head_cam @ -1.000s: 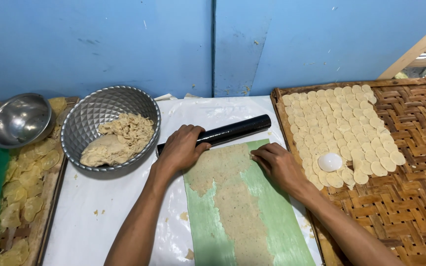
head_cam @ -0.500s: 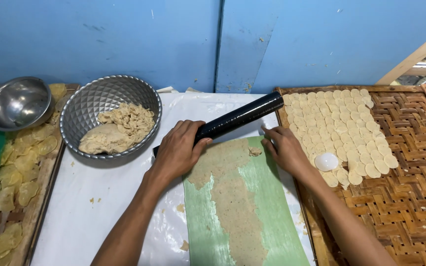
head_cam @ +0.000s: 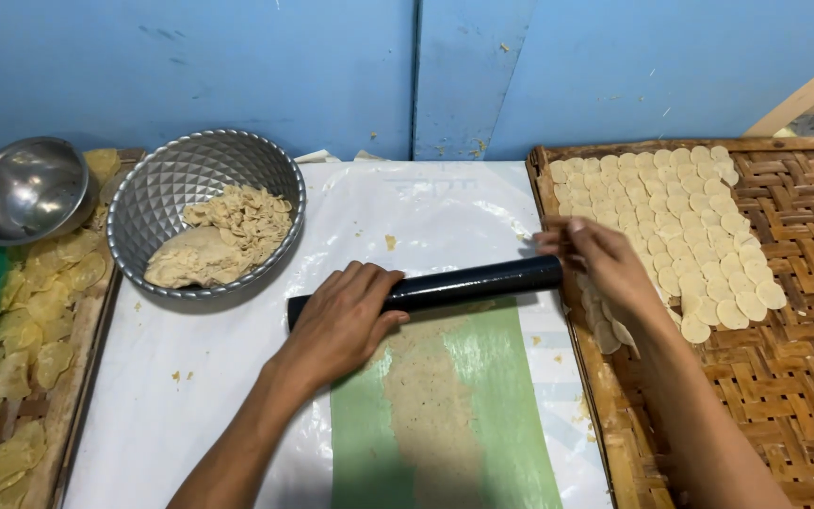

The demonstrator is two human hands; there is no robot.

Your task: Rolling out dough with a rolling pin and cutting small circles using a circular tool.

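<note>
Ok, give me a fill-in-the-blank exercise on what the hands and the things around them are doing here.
1. The left hand presses down on a black ____.
2. The patterned metal bowl holds a lump and scraps of ____.
3. The small dough rounds lie in rows on a woven ____ at the right.
4. Thin dough is spread on a ____ sheet.

Missing words: rolling pin; dough; tray; green
</note>
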